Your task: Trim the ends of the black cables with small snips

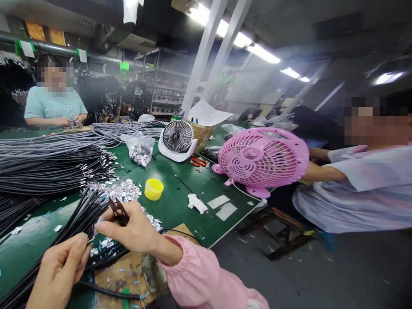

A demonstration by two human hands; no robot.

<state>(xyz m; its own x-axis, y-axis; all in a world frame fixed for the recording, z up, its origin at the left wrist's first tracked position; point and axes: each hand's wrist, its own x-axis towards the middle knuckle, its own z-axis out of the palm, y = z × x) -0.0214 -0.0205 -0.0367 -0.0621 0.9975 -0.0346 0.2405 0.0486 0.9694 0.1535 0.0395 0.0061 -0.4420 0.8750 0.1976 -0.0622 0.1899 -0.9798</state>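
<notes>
At the lower left, my left hand (61,268) pinches the stripped end of a cable (91,239), where thin coloured wires show. Close by on its right, my right hand (133,227) holds dark snips (118,211), their blades pointing up and away from the wires. The thumb and forefinger of that hand are near the wire tips; whether they touch them is hard to make out. A bundle of black cables (79,219) runs beneath both hands. Crumpled foil scraps (124,191) lie just beyond them. Below is a wooden board (117,274) with small blue bits on it.
Grey cables (48,148) are heaped at the left. On the green table (174,184) stand a yellow tub (153,189), a white fan (177,139), a pink fan (262,159) and orange scissors (198,162). One person sits across at the left, another at the right.
</notes>
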